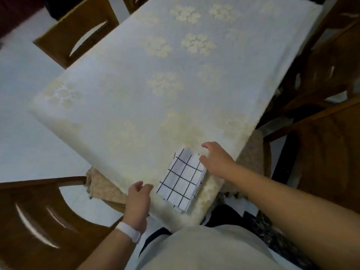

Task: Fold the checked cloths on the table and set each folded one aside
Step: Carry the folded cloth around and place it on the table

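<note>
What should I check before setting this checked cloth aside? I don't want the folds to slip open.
1. Checked cloth folded into a compact stack: ok.
2. Layer edges aligned: not ok, lower layers stick out at the near corner.
3. Cloth fully on the table: ok, though close to the near edge.
4. Left hand free: ok, open beside the cloth.
5. Right hand free: ok, open at the cloth's far corner.
6. More cloths left to fold: cannot tell.

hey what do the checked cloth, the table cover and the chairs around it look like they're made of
Checked cloth: thin woven fabric, probably cotton, matte; its stacked folded edges show at the side. Table cover: cream cloth with a faint woven flower pattern, slightly sheeny, draping softly over the table edge. Chairs: brown wood with a glossy varnish, judging by the bright streaks of reflected light.
</note>
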Tool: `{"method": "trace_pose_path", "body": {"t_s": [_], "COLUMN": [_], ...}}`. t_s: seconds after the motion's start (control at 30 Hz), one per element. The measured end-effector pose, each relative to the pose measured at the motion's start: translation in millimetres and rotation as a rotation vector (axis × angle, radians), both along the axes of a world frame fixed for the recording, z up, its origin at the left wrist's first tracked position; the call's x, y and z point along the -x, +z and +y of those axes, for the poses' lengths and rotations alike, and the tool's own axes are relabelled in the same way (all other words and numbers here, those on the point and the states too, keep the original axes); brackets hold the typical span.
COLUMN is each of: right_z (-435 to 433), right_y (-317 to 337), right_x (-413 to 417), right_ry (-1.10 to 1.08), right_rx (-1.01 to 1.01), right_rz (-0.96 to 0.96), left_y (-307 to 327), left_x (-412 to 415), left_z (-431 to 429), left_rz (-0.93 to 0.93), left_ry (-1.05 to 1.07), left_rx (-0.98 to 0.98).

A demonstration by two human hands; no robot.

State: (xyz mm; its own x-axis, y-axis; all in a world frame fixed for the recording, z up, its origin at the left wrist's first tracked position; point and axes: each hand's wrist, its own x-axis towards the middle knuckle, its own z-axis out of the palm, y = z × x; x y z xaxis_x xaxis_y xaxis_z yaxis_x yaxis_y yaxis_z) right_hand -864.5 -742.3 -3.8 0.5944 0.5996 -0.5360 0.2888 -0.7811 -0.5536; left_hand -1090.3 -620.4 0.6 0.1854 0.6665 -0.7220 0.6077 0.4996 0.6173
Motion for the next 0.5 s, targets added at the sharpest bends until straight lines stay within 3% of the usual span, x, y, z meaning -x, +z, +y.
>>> {"method": "trace_pose_path", "body": {"t_s": [0.3, 0.5], "right_z": [17, 14], "right_y": [-9, -11], "right_x": [-10, -12], "right_ry": [0.237, 0.288], "right_rx": [0.093, 0.097], "right_rz": [0.110, 0.099], "left_y": [7, 23], "left_x": [13, -16], "left_z": [-73, -101], "left_rz": [-0.052, -0.004], "left_ry": [0.187, 0.123], "left_rx": [0.211, 0.117]}}
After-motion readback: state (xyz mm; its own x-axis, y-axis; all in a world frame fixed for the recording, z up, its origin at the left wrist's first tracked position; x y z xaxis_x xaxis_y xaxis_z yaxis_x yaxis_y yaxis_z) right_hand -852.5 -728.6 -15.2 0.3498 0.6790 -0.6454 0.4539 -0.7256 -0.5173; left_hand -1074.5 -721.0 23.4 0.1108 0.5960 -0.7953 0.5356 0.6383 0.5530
